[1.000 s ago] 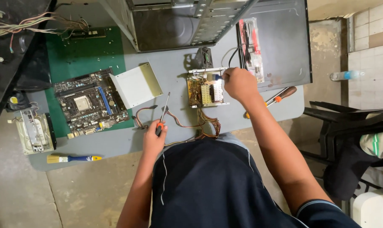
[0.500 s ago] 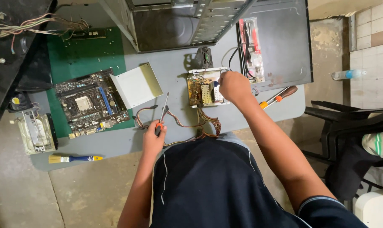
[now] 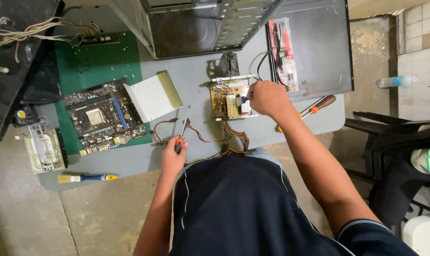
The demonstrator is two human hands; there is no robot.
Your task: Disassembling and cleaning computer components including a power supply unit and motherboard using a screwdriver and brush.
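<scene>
My left hand (image 3: 173, 154) rests on the grey table (image 3: 196, 99) and grips a small red-handled screwdriver (image 3: 182, 127) whose tip points away from me. My right hand (image 3: 267, 98) lies over the right side of an open power supply board (image 3: 229, 98), fingers closed on a part I cannot make out. A bundle of coloured wires (image 3: 224, 137) runs from that board toward my body.
A motherboard (image 3: 103, 116) lies on a green mat (image 3: 99, 64) at the left, with a pale metal cover (image 3: 153, 96) beside it. An open computer case (image 3: 196, 23) stands at the back. A brown-handled screwdriver (image 3: 314, 108), a tool pack (image 3: 283, 54), a brush (image 3: 87, 178) and a drive (image 3: 43, 148) lie around.
My right hand has shifted slightly left over the power supply board. The left hand and its screwdriver have stayed in place.
</scene>
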